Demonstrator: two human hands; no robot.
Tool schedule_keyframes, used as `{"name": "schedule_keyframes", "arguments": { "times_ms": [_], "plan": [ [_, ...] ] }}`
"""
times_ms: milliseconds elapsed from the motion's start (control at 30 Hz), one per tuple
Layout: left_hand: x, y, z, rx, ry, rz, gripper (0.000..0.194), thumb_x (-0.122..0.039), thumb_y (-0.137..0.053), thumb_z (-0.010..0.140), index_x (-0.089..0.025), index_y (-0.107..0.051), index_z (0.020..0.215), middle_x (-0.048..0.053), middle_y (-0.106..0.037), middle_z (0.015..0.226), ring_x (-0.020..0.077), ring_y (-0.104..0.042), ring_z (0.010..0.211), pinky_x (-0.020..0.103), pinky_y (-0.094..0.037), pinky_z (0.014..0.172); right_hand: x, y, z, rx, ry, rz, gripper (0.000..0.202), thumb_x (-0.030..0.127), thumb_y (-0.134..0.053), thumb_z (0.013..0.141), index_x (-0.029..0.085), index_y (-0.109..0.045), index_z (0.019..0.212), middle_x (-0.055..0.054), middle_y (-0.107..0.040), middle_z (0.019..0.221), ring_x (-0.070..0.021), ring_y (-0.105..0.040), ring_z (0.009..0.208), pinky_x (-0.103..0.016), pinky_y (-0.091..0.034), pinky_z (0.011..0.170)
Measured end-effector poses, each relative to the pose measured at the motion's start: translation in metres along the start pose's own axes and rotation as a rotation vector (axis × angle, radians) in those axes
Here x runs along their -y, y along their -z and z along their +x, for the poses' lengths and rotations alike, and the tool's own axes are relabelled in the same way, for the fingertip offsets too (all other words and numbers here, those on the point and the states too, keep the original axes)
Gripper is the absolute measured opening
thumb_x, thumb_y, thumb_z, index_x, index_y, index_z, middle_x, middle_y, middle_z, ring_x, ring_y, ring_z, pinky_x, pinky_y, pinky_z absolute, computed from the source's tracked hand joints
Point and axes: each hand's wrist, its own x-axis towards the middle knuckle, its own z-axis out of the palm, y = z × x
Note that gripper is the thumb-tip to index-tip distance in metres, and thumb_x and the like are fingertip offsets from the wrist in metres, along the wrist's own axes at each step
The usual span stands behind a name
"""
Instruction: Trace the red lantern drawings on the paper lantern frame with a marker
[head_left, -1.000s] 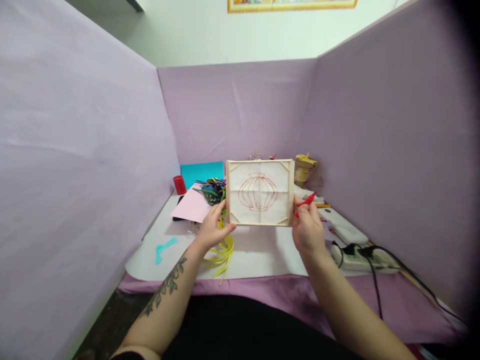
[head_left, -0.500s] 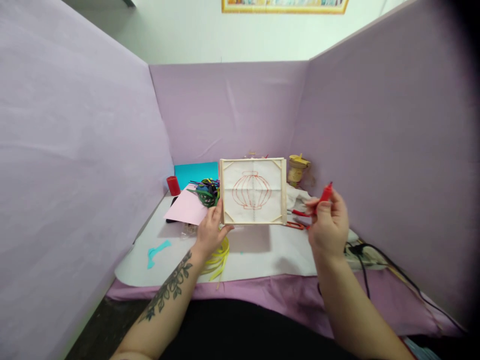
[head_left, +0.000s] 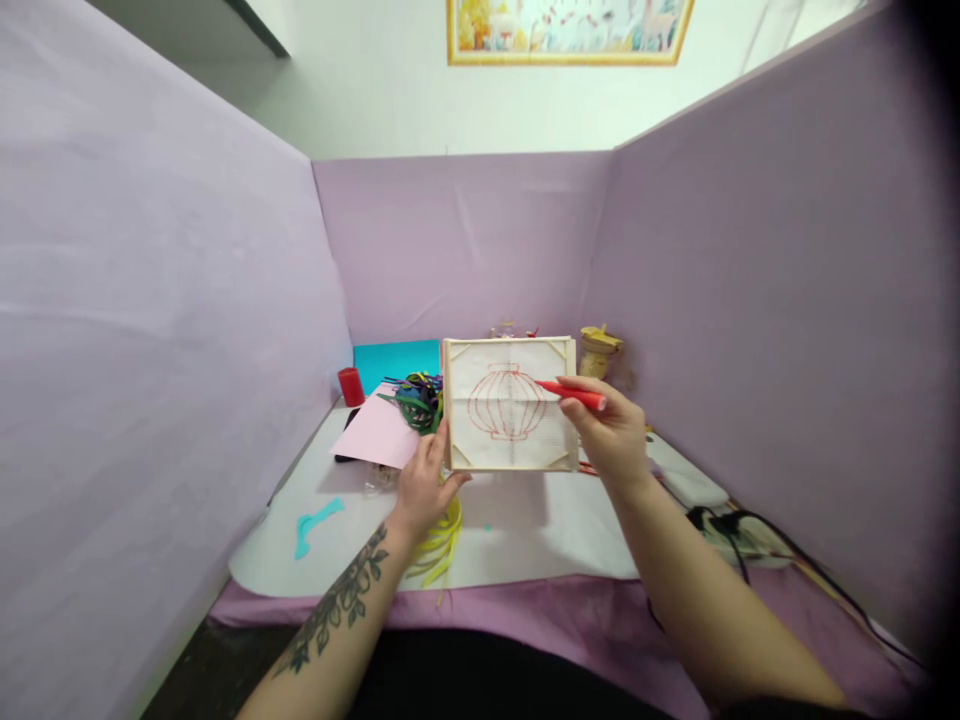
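Note:
My left hand (head_left: 427, 485) grips the lower left corner of a light wooden frame (head_left: 448, 400), holding it upright above the table. White paper or cloth (head_left: 480, 450) with fold creases fills the frame, and a red outline of a round lantern (head_left: 508, 402) is drawn on it. In my right hand (head_left: 611, 430) is a red marker (head_left: 581, 394), its tip pointing left at the upper right of the lantern's outline. Whether the tip touches the surface I cannot tell. The fingers of my right hand are closed around the marker's barrel.
Left of the frame lie pink paper (head_left: 379, 430), a blue sheet (head_left: 397, 360), a red candle-like cylinder (head_left: 350, 387), dark and coloured strips (head_left: 416, 400), yellow strips (head_left: 439, 545) and a turquoise scrap (head_left: 316, 522). Behind right stands a tan container (head_left: 598, 352). Black cables (head_left: 739, 530) run along the right edge.
My right hand has moved left from beside the frame to the drawing, and the marker has turned from pointing up to pointing left. My left hand still holds the frame. The view has tilted up slightly.

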Motion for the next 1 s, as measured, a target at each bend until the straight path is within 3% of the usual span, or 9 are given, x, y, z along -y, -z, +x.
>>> {"name": "schedule_keyframes", "arguments": {
  "times_ms": [200, 700, 1000],
  "plan": [
    [0.0, 0.0, -0.002, -0.027, -0.041, 0.013, 0.082, -0.046, -0.058, 0.086, -0.021, -0.016, 0.151, 0.013, -0.052, 0.123, 0.0261, -0.055, 0.112, 0.036, -0.047, 0.093, -0.008, -0.016, 0.016, 0.083, 0.124, -0.2, 0.019, 0.036, -0.061, 0.084, 0.021, -0.067, 0.095, -0.005, -0.071, 0.094, -0.0194, -0.066, 0.088, -0.035, -0.053, 0.083],
    [0.003, -0.003, -0.003, -0.1, -0.139, 0.062, 0.084, -0.05, -0.055, 0.088, -0.021, -0.01, 0.153, 0.013, -0.054, 0.117, 0.0247, -0.059, 0.103, 0.033, -0.05, 0.084, -0.021, -0.025, 0.008, 0.038, 0.296, -0.254, 0.016, 0.025, -0.063, 0.082, 0.022, -0.069, 0.096, -0.004, -0.074, 0.09, -0.0185, -0.07, 0.081, -0.031, -0.055, 0.075],
    [0.003, -0.002, -0.004, -0.066, -0.122, 0.083, 0.084, -0.052, -0.053, 0.089, -0.022, -0.007, 0.153, 0.014, -0.053, 0.121, 0.0249, -0.059, 0.104, 0.035, -0.05, 0.086, -0.021, -0.025, 0.008, 0.047, 0.309, -0.269, 0.016, 0.025, -0.062, 0.083, 0.022, -0.068, 0.097, -0.004, -0.074, 0.091, -0.0187, -0.07, 0.081, -0.031, -0.056, 0.074]
  ]
}}
